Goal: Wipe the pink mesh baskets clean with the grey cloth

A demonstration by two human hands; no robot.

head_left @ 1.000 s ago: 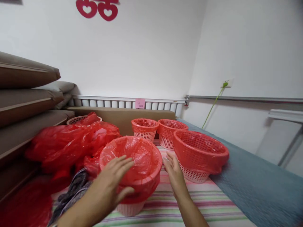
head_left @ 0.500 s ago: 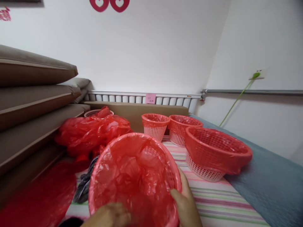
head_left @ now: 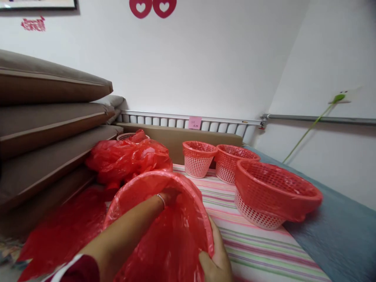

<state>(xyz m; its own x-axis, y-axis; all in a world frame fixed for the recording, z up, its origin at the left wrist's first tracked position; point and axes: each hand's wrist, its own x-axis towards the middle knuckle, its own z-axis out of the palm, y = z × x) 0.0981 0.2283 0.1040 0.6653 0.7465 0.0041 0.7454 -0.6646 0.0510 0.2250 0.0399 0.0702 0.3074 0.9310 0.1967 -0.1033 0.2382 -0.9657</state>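
Note:
In the head view, a large basket [head_left: 205, 213] tilts toward me, with a red plastic bag [head_left: 179, 239] lining its inside and folded over its rim. My right hand [head_left: 216, 254] grips the basket's right rim, thumb inside and fingers around the outside. Deep inside the lined basket, my left hand [head_left: 172, 194] reaches to the far wall against the bag. Shade and red film obscure its fingers, so their pose is unclear. A thin bracelet [head_left: 161, 201] circles the left wrist.
Several red-lined baskets stand to the right: a small one [head_left: 199, 160], a medium one [head_left: 225, 172] and a wide one [head_left: 261, 211]. Crumpled red bags [head_left: 126, 158] lie at back left. Stacked cushions [head_left: 55, 113] rise on the left. A striped cloth [head_left: 249, 243] covers the surface.
My left hand has moved from the near rim deep into the basket. The basket has tipped more toward me, and my right hand keeps its rim. The view has shifted slightly left.

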